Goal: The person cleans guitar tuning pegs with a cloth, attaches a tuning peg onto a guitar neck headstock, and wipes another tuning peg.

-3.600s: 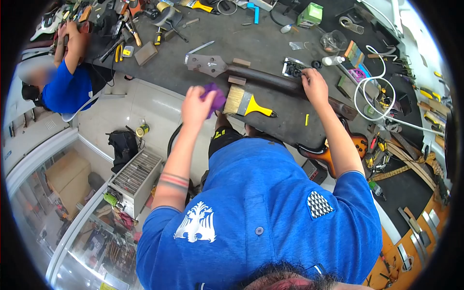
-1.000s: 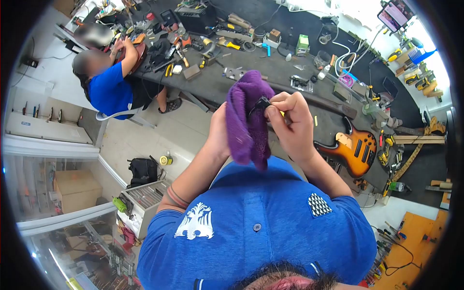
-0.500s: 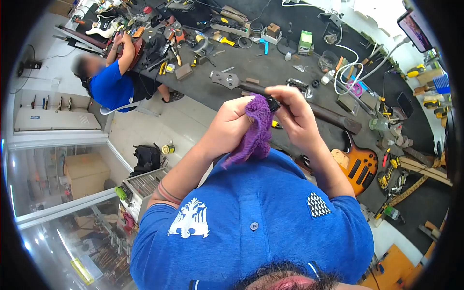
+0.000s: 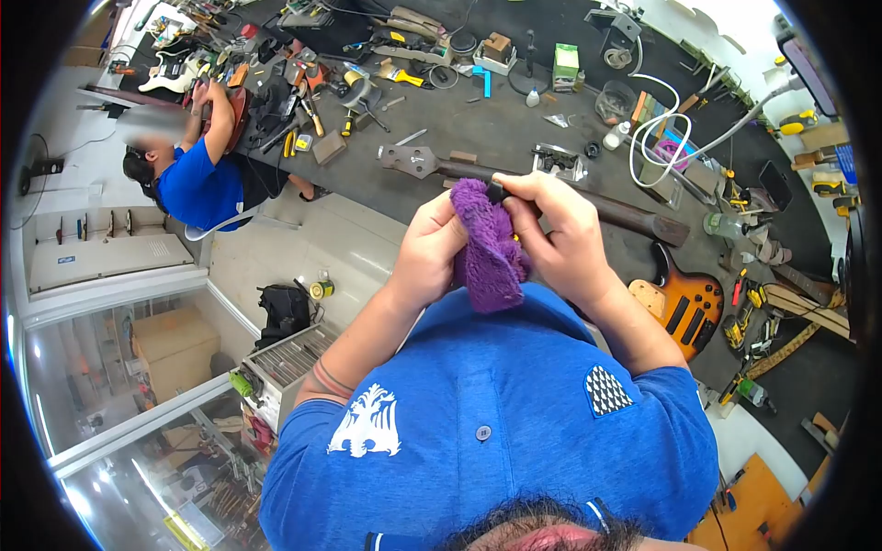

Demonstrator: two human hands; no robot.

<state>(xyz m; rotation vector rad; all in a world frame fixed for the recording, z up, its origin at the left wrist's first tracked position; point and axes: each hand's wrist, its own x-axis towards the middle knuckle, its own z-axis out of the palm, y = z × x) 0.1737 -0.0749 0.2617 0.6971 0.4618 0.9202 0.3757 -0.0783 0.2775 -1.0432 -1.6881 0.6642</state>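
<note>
A purple fluffy cloth (image 4: 491,266) hangs from my left hand (image 4: 430,241), whose fingers are closed on it. My right hand (image 4: 562,225) pinches a small black part (image 4: 497,192) against the cloth's upper edge; its exact kind cannot be made out, as fingers and cloth cover most of it. Behind both hands, a dark guitar neck (image 4: 634,218) lies across the bench with its headstock (image 4: 409,160) to the left. Right of my right forearm rests a sunburst bass body (image 4: 682,308) with black pickups.
Tools cover the dark workbench (image 4: 496,119), among them a yellow-handled brush (image 4: 401,73). A green box (image 4: 566,64) stands at the back, near a white cable (image 4: 643,151). On the left, a seated person (image 4: 197,184) in blue works at the bench; a black backpack (image 4: 283,310) sits on the floor.
The cloth has turned, its folds now hanging wider below my hands. My right hand has shifted slightly, still pinching the black part. The view has tilted a little.
</note>
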